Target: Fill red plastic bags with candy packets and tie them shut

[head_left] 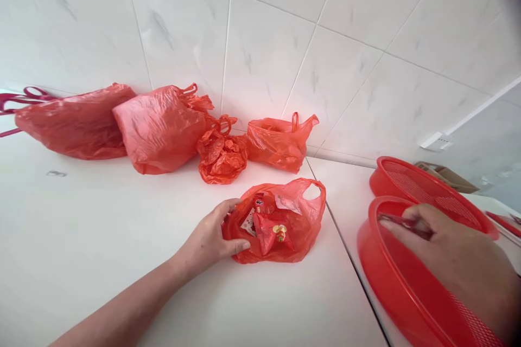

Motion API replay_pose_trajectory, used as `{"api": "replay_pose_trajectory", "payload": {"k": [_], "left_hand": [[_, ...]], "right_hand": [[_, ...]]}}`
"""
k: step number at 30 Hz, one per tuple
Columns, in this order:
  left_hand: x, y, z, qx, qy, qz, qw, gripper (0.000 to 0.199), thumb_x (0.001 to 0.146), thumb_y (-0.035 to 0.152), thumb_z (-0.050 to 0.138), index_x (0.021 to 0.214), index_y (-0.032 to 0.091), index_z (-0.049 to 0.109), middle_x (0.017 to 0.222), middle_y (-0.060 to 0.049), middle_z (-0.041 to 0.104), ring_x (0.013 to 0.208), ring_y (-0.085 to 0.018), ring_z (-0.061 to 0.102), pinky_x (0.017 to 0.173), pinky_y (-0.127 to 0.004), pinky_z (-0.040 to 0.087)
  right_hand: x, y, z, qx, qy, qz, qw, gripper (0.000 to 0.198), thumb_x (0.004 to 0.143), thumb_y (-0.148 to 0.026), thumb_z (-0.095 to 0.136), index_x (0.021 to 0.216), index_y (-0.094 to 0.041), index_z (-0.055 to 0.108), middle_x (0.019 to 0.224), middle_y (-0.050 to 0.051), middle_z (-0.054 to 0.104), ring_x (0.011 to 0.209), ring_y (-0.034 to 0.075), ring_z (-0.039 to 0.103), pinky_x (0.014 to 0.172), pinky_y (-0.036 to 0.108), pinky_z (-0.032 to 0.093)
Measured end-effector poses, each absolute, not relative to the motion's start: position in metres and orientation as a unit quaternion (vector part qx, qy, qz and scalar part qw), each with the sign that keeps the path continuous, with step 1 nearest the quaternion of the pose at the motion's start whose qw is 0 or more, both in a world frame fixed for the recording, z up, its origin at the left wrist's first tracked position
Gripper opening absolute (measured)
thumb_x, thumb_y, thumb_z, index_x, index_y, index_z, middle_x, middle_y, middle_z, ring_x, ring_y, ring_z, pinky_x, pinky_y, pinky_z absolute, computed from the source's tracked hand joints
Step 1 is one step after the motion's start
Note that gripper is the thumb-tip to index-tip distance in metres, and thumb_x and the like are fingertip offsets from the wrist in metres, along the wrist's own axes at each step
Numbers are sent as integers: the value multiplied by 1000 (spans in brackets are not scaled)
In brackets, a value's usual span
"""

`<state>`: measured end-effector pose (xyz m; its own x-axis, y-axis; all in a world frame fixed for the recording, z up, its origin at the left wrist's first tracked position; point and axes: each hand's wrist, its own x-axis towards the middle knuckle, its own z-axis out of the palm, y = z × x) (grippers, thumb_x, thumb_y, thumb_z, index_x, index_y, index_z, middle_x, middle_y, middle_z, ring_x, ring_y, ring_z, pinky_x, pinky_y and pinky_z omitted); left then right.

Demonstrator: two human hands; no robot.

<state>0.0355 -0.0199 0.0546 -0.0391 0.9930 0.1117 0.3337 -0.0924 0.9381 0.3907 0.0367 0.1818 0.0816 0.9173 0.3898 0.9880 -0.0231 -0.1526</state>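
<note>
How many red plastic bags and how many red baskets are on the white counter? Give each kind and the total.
Red plastic bags: 5
Red baskets: 2
Total: 7

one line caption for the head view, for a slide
Left hand holds an open red bag of packets on a white counter; right hand reaches into a red basket.

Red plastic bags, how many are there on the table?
5. Four sit along the wall: far-left bag, big bag, crumpled bag, small open bag. The front bag lies open in the left hand.
</note>
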Motion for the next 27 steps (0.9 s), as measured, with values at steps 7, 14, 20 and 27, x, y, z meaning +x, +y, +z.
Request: {"api": "replay_pose_trajectory", "payload": {"k": [7,14,20,27], "left_hand": [[34,-24,54,709,533,369,278,97,55,24,81,139,36,33,129,-6,50,114,-28,53,94,-40,47],[32,-21,43,760,536,320,180,86,65,15,68,140,34,32,133,-10,44,105,-27,57,86,-40,51],[18,-16,53,753,540,351,137,46,76,1,44,111,27,60,121,-6,55,98,-19,61,84,-31,50],[2,3,106,617,548,551,120,26,79,8,47,88,21,68,101,-5,62,88,-16,60,73,-25,48]], "right_hand": [[282,33,156,-627,-765,15,144,31,77,-59,55,85,-29,53,65,-4,60,60,18,58,53,28,37],[275,84,112,-637,-712,-25,294,59,78,-49,54,130,-24,42,125,9,53,107,24,57,78,34,46],[292,122,103,-697,-691,58,185,51,75,-49,54,115,-17,56,113,13,60,91,27,60,65,35,43],[292,129,148,-449,-585,437,515,32,67,-47,72,72,-18,61,67,1,61,60,15,56,54,27,45]]}}
